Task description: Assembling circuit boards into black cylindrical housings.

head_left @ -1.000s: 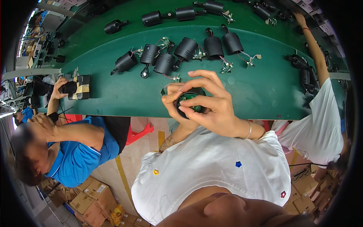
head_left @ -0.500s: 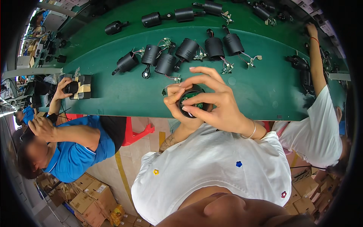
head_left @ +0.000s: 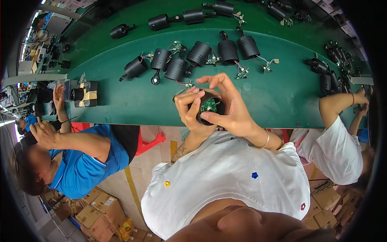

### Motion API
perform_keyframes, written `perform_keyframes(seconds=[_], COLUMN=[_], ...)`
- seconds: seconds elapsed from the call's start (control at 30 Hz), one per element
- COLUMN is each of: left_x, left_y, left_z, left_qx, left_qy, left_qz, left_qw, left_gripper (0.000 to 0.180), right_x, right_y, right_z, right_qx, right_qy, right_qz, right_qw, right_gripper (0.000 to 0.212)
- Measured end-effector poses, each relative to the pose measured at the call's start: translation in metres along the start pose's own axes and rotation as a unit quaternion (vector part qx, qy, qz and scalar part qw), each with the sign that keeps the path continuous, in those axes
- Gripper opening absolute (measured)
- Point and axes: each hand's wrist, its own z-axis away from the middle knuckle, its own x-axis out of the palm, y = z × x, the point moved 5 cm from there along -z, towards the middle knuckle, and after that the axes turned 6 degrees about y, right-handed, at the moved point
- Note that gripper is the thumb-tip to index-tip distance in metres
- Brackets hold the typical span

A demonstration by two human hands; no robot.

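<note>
A black cylindrical housing (head_left: 204, 121) is held between my two hands above the table's near edge, its open end facing up. Inside it sits a green circuit board (head_left: 209, 105). Wrapped round its left side are the fingers of my left hand (head_left: 189, 111). My right hand (head_left: 236, 109) grips the other side, the thumb at the rim beside the board and the fingers curled over the far side. Just beyond my hands lie several similar black housings, among them one (head_left: 176, 69) whose wired board (head_left: 188, 84) hangs out near my left fingers.
The green table (head_left: 141, 107) carries more black housings (head_left: 193, 16) in a far row. A co-worker in blue (head_left: 86, 155) sits at left by a taped black block (head_left: 90, 93). Another in white (head_left: 336, 155) is at right, near piled housings (head_left: 330, 80). Cardboard boxes (head_left: 107, 205) stand behind.
My right thumb and fingers have moved from reaching into the housing's opening to gripping its side and rim. The board inside shows more. The right co-worker's arm has drawn back.
</note>
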Motion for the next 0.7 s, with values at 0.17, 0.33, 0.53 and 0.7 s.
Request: perform_keyframes(seconds=[0.17,0.33,0.53,0.7], left_x=[0.001,-0.003,-0.004,-0.003], left_y=[0.000,0.000,0.000,-0.001], left_z=[0.000,-0.001,-0.002,0.002], left_qx=[-0.020,-0.055,-0.067,-0.062], left_qy=[0.004,-0.020,-0.047,-0.060], left_qz=[0.001,0.003,0.023,0.006], left_qw=[1.000,0.998,0.996,0.996], left_gripper=[0.045,0.055,0.068,0.068], right_x=[0.000,-0.004,-0.012,-0.021], right_y=[0.001,0.002,0.002,0.001], right_z=[0.002,0.002,0.002,-0.002], right_qx=[0.007,0.024,0.025,0.000], right_qy=[0.020,0.002,-0.024,-0.025], right_qz=[0.018,0.015,0.027,0.052], right_qw=[1.000,1.000,0.999,0.998], right_gripper=[0.057,0.064,0.072,0.073])
